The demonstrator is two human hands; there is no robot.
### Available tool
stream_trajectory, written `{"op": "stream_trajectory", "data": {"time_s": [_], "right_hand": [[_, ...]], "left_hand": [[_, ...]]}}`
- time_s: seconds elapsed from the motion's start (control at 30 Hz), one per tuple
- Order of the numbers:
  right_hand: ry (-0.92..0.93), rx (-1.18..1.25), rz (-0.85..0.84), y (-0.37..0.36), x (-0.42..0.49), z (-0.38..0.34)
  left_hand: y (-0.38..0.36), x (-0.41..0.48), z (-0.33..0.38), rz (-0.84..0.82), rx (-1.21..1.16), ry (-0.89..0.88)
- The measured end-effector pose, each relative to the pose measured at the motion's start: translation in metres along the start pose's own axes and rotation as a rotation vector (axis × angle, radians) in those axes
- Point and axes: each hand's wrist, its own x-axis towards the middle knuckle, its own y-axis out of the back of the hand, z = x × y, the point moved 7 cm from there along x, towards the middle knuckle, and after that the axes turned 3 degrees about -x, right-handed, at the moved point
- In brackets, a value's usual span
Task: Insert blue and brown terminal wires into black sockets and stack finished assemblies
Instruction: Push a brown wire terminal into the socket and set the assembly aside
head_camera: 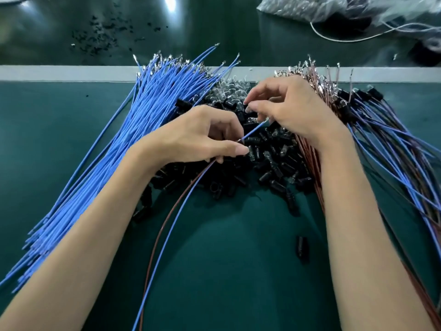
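Two strands, brown wire (152, 249) and blue wire (176, 216), trail beneath the gripping left hand (198, 137); right hand (286, 108) pinches a blue wire end (254, 130).

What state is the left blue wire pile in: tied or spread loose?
Spread loose. The blue wires fan out over the green mat, terminals splayed at the far end; no tie shows.

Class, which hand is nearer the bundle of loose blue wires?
Left. The left hand is beside the bundle of loose blue wires; the right hand is farther right, over black sockets.
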Motion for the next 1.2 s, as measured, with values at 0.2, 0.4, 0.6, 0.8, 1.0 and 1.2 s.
{"op": "stream_trajectory", "data": {"time_s": [0.2, 0.4, 0.6, 0.8, 1.0, 1.2], "right_hand": [[-0.003, 0.137, -0.104, -0.001, -0.007, -0.001], [0.009, 0.236, -0.172, 0.007, -0.016, -0.007], [0.033, 0.212, -0.223, 0.017, -0.023, -0.005], [-0.018, 0.203, -0.172, 0.004, -0.018, -0.003], [-0.026, 0.213, -0.21, -0.02, -0.014, -0.006], [-0.005, 0.387, -0.156, -0.014, -0.02, -0.003]], "left_hand": [[0.002, 0.0, -0.004, -0.031, -0.044, 0.036], [0.005, 0.0, -0.006, 0.06, -0.081, 0.04], [0.003, -0.003, -0.004, 0.138, -0.092, 0.022], [0.002, -0.004, -0.005, 0.191, -0.067, 0.016], [0.004, -0.002, -0.005, 0.22, -0.07, 0.019], [0.004, -0.005, -0.004, 0.249, -0.129, 0.02]]}}
